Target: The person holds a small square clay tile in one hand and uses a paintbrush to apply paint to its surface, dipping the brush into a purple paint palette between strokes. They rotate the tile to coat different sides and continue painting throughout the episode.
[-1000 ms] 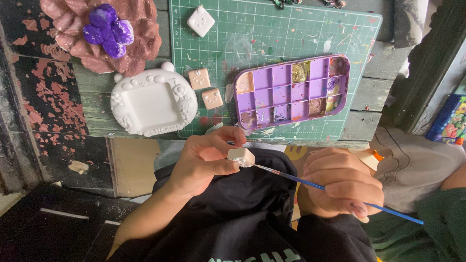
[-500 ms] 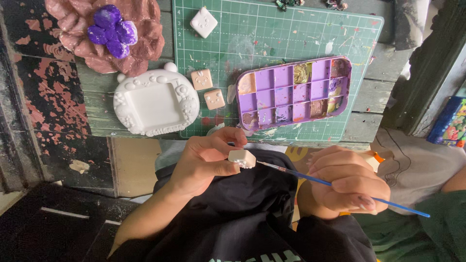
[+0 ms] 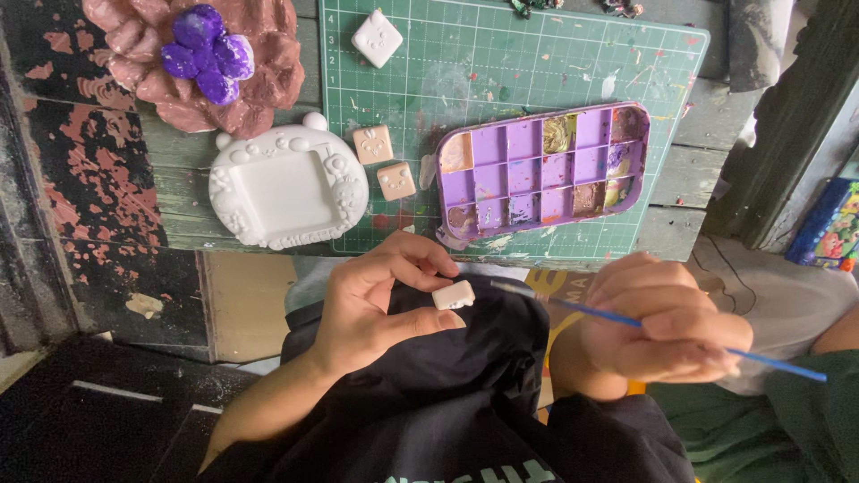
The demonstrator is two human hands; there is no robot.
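My left hand (image 3: pixel 376 300) pinches a small square plaster tile (image 3: pixel 453 295) between thumb and fingers, just below the table edge and over my dark-clothed lap. My right hand (image 3: pixel 667 326) grips a thin blue paintbrush (image 3: pixel 626 319); its tip points left and sits a short way right of the tile, not touching it. Above both hands lies a purple paint palette (image 3: pixel 541 170) with many wells, some holding brown, gold and purple paint.
A green cutting mat (image 3: pixel 501 63) covers the worn wooden table. On or beside the mat are three small square tiles (image 3: pixel 377 38) (image 3: pixel 373 144) (image 3: pixel 396 181), a white plaster frame (image 3: pixel 286 188) and a pink flower-shaped piece with a purple centre (image 3: pixel 208 54).
My right hand has drawn the brush tip back to the right, away from the tile. My left hand holds the tile in about the same spot.
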